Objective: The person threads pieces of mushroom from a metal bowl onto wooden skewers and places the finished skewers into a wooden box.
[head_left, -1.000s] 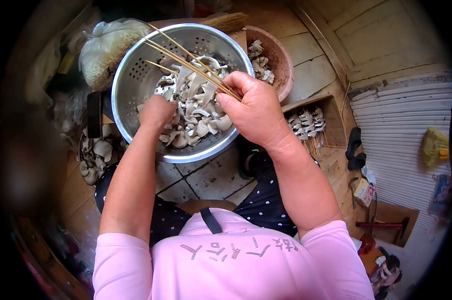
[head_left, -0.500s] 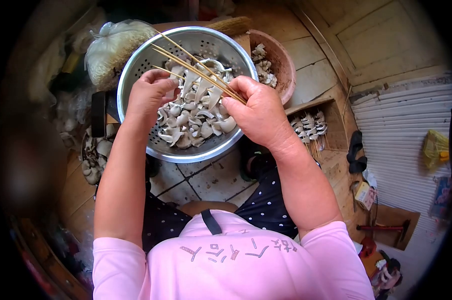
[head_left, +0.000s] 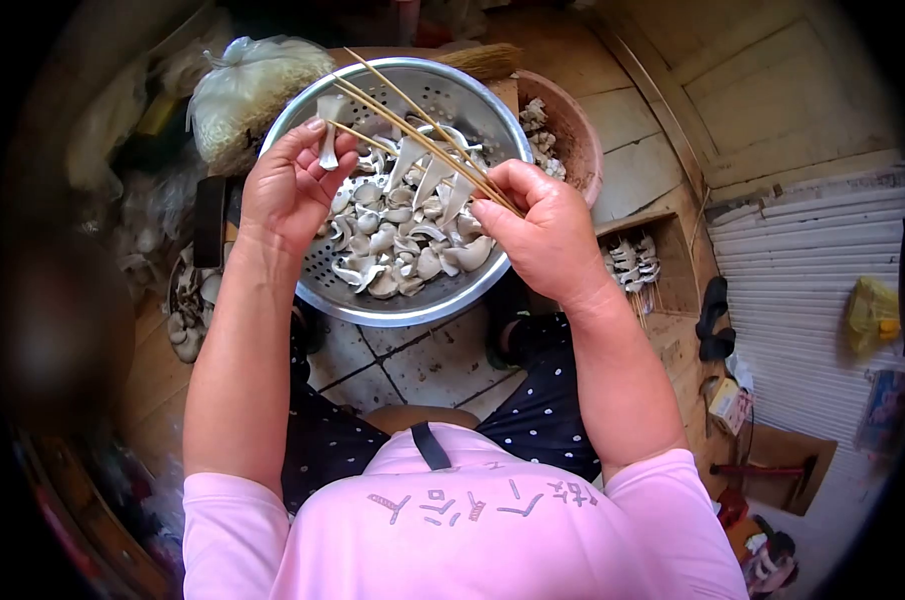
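My left hand (head_left: 298, 190) pinches a pale oyster mushroom piece (head_left: 330, 140) upright between thumb and fingers, above the left side of a metal colander (head_left: 388, 318). On the right, my right hand (head_left: 541, 222) is closed around several thin bamboo skewers (head_left: 425, 142) that slant up to the left. One shorter-looking skewer points at the mushroom piece, its tip right at my left fingertips. Below both hands, torn grey-white oyster mushrooms (head_left: 403, 225) fill the middle of the colander.
Behind the colander's right side is a pink basin (head_left: 581, 130) with mushroom scraps. A box (head_left: 673, 265) at right holds skewered mushrooms (head_left: 633, 265). A tied, filled plastic bag (head_left: 258, 95) stands at back left; more mushrooms (head_left: 188, 320) lie at left.
My left hand has turned more palm-up and brought the mushroom piece up to a skewer tip. My right hand still grips the skewers; the whole view has shifted slightly.
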{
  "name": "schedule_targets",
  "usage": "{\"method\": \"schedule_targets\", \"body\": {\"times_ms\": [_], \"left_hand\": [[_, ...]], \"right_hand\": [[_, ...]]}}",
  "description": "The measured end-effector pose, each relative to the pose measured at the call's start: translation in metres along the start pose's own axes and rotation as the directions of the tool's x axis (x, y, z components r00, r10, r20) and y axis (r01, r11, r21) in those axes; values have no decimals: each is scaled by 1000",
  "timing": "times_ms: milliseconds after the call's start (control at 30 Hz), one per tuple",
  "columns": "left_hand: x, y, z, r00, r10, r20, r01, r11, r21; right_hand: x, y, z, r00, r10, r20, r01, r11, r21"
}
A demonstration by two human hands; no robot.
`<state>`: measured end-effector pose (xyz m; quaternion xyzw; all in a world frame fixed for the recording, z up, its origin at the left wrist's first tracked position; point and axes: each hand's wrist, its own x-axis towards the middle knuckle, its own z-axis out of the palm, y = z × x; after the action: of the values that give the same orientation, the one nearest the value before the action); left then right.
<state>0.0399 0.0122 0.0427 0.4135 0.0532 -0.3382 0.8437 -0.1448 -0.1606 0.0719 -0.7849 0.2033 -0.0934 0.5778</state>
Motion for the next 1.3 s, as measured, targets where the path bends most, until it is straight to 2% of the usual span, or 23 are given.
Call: {"method": "schedule_targets", "body": {"times_ms": [133, 200, 333, 467, 567, 600, 667, 800, 933, 1000, 1033, 1067, 1100, 1133, 1167, 1233, 1300], "left_hand": [[6, 6, -10, 1000, 8, -7, -9, 1000, -15], [5, 7, -9, 1000, 20, -16, -20, 1000, 12], [1, 6, -4, 997, 52, -57, -45, 993, 106], [-2, 3, -2, 999, 35, -36, -28, 984, 178], [-9, -1, 4, 999, 6, -31, 1, 970, 242], [-11, -3, 5, 999, -42, -10, 43, 966, 254], [-12, -8, 5, 987, -156, 42, 136, 944, 300], [-17, -18, 9, 987, -162, 20, 149, 945, 290], [-11, -13, 5, 993, -115, 38, 98, 948, 303], [-9, -9, 6, 1000, -13, -25, 21, 923, 384], [-4, -10, 1, 1000, -13, -25, 22, 923, 385], [5, -11, -11, 999, 25, -36, 4, 771, 636], [14, -14, -24, 997, 65, -35, -7, 554, 833], [21, -20, -37, 998, 40, -54, 39, 307, 951], [20, -25, -39, 996, 81, 24, -20, -42, 999], [12, -38, -43, 998, 41, 51, -30, -403, 915], [16, -47, -51, 1000, 6, 21, -16, -429, 903]], "right_hand": [[-3, -6, -1, 997, 67, 35, -69, 996, 61], [-1, -1, -2, 999, -2, 38, 3, 1000, -17], [-2, 0, -4, 999, -16, 35, 18, 999, -48], [-2, 2, -5, 999, -43, 29, 45, 994, -95], [-1, 7, -2, 995, -95, -20, 92, 989, -113], [-1, 9, -1, 988, -142, -59, 134, 983, -128], [-2, 6, 3, 988, -142, -55, 133, 981, -143], [-1, 7, 7, 983, -171, -65, 157, 972, -176], [1, 3, 2, 987, -152, -54, 137, 965, -222], [3, 5, -1, 987, -117, -110, 100, 984, -148], [3, 5, -2, 987, -116, -111, 99, 984, -148], [3, 5, -2, 986, -113, -125, 94, 985, -145], [3, 5, -3, 984, -110, -140, 90, 986, -143], [3, 5, -2, 984, -110, -141, 90, 986, -144], [3, 7, 0, 987, -109, -117, 91, 985, -147], [2, 7, 3, 990, -104, -95, 89, 985, -150], [1, 4, 4, 988, -138, -62, 121, 968, -221]]}}
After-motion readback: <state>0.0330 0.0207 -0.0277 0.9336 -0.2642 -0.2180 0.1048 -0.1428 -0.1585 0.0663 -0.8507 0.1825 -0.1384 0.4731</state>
